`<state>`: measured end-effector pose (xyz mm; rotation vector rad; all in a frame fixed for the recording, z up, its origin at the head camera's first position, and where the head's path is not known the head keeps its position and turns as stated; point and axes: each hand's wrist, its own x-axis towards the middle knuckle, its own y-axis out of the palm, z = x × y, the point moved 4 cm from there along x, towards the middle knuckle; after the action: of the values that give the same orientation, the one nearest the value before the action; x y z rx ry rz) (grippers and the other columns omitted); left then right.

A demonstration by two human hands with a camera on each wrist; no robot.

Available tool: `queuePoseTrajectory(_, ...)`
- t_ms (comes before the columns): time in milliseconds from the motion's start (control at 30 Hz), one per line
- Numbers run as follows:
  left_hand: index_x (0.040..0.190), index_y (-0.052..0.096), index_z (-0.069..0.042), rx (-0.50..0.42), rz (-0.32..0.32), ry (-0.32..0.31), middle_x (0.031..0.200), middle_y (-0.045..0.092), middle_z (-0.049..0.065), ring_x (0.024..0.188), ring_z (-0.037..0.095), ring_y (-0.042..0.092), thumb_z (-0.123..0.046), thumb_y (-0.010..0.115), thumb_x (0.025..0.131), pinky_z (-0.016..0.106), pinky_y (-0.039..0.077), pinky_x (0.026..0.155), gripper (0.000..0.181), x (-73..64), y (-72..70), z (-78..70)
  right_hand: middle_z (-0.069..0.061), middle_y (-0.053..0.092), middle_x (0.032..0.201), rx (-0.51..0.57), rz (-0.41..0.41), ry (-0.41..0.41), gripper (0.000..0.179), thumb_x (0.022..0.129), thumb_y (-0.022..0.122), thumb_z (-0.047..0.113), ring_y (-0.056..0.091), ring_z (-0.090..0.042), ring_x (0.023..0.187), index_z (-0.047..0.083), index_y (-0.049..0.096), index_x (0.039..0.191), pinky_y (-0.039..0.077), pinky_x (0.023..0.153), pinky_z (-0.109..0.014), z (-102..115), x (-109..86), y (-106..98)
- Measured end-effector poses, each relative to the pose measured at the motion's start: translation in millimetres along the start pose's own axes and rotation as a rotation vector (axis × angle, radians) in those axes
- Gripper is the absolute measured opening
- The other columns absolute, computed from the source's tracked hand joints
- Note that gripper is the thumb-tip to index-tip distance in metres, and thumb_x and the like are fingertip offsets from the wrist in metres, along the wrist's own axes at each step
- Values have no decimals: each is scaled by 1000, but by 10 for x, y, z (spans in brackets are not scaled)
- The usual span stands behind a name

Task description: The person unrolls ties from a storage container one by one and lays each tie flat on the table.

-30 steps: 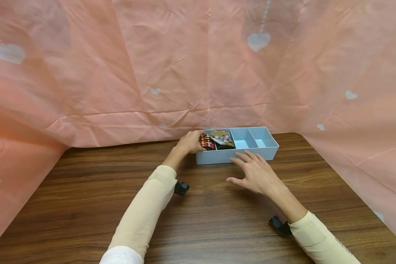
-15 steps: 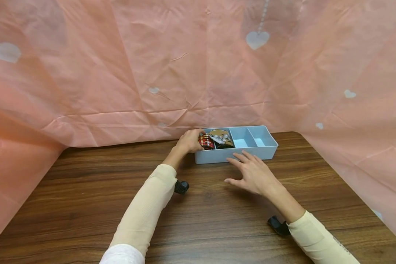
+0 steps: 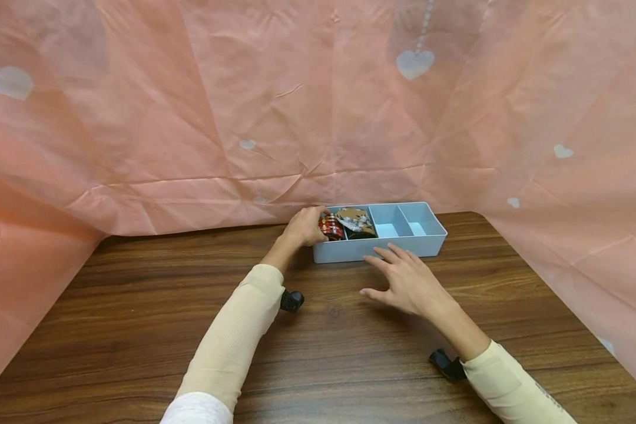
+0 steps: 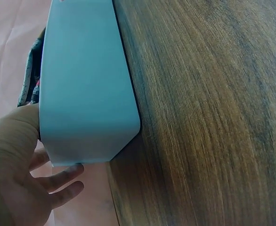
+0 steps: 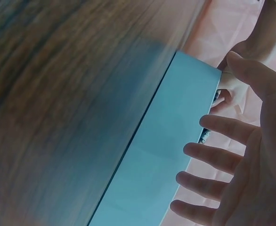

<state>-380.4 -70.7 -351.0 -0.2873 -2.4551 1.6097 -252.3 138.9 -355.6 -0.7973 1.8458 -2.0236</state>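
Note:
A long light-blue organizer box (image 3: 344, 252) with a row of compartments stands at the back of the table. In its left compartment sits a roll of red checked fabric (image 3: 332, 227), and beside it a brown-and-white floral fabric roll (image 3: 357, 221). My left hand (image 3: 303, 227) holds the red checked roll at the box's left end, thumb at the front rim. In the left wrist view, other fingers (image 4: 65, 178) show beyond the box's end wall. My right hand (image 3: 409, 281) is spread in front of the box, its fingertips overlapping the front wall and holding nothing.
The two right compartments (image 3: 387, 230) show bare floors. Brown wood-grain table (image 3: 328, 353) surrounds the box. A pink curtain (image 3: 275, 118) with white hearts hangs close behind it and along both sides. Black wrist mounts (image 3: 291, 301) stick out below both forearms.
The view has shifted very slightly, and my right hand has moved slightly left and down from the box's front rim. My left hand stays at the red checked roll.

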Motion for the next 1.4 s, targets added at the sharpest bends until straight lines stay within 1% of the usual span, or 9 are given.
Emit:
queuePoseTrajectory(267,142,60,-12,-7,4,1,140,63,11,130,32,57,-16,87,82,45,44,110,66,-6,14,10,-20,55,149,10,7,8,70,92,71,55,44,-47,141,12,61,145,40,109,-65,5,-12,-12)
queuePoseTrajectory(400,144,59,-12,-28,20,-16,142,62,11,131,33,56,-15,86,84,48,44,110,66,-22,7,18,-19,55,149,6,2,2,70,92,71,56,44,-47,141,12,61,145,39,110,-64,7,-9,-20)
queuePoseTrajectory(567,145,57,-14,-29,27,-34,143,62,10,133,33,55,-14,85,85,50,44,110,67,-35,-5,30,-19,55,149,3,-5,-1,70,92,70,57,45,-47,141,12,61,144,39,110,-64,12,0,-29)
queuePoseTrajectory(667,144,58,-14,-33,17,-36,143,62,10,133,33,55,-14,86,84,49,43,111,66,-36,1,41,-19,55,150,16,-3,-3,70,92,71,56,45,-47,141,11,61,144,38,111,-64,20,3,-27)
queuePoseTrajectory(833,141,61,-13,-42,-20,-21,139,65,10,130,33,58,-15,88,82,46,44,111,65,-26,28,77,-20,55,149,40,-8,-12,69,92,72,53,46,-47,140,9,61,144,38,112,-64,33,4,-25)
queuePoseTrajectory(1000,140,62,-12,-38,-46,-4,137,66,11,128,34,60,-15,89,80,47,46,108,65,-11,45,88,-20,55,149,42,-5,-14,69,92,72,53,46,-47,139,10,61,144,38,111,-64,29,8,-27)
queuePoseTrajectory(1167,140,62,-13,-52,-52,-4,137,65,12,126,34,60,-14,88,80,49,48,106,65,-26,38,81,-19,55,150,45,-3,-12,69,92,72,53,47,-47,139,10,61,144,39,111,-64,30,13,-28)
queuePoseTrajectory(1400,140,63,-14,-92,-41,-12,137,65,11,126,32,60,-12,88,79,46,47,107,65,-19,-8,99,-19,56,149,37,-28,-17,70,91,73,54,48,-47,138,9,61,143,39,111,-62,22,24,-31)
